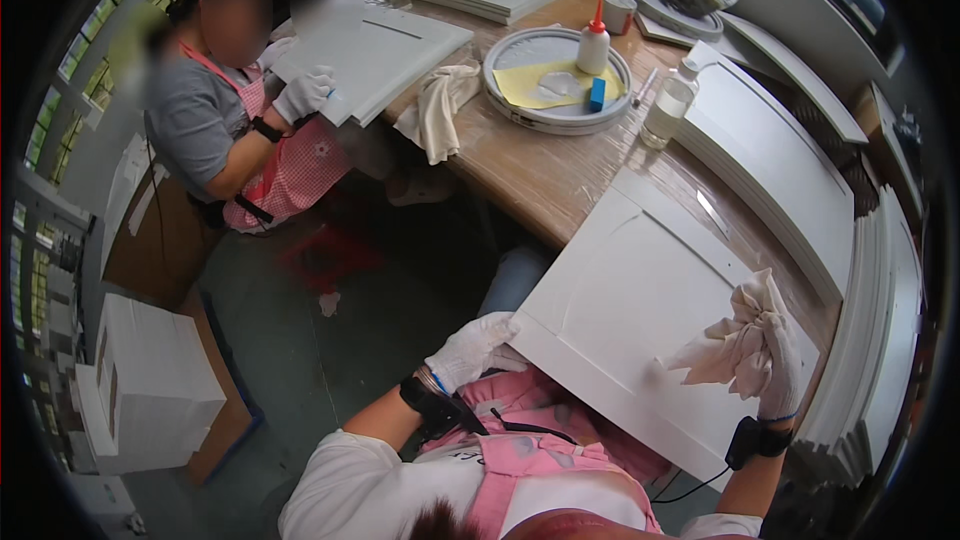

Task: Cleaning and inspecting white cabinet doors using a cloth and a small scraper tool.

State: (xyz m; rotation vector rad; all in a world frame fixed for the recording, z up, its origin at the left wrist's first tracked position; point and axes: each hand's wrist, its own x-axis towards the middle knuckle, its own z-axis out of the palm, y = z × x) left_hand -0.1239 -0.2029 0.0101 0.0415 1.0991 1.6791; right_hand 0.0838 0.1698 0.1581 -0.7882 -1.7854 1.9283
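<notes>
Right hand (pixel 782 365) clamped on bunched cloth (pixel 740 335) over white panel (pixel 630 285), which overhangs table (pixel 520 180). Left hand (pixel 470 352) at panel's near-left corner; grip unclear. Judgement: wipe lightly, evenly, corner steadied.

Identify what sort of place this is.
Likely a workshop or small factory: stacked white panels on a table, a red-nozzled squeeze bottle, and a gloved right hand holding a cloth by another panel.

Beyond the right grip (pixel 780 372), a wooden worktable (pixel 530 195) is covered with clear film (pixel 675 168); leftward, a grey-green floor (pixel 290 370) is overlooked by daylit, barred windows (pixel 42 125).
</notes>
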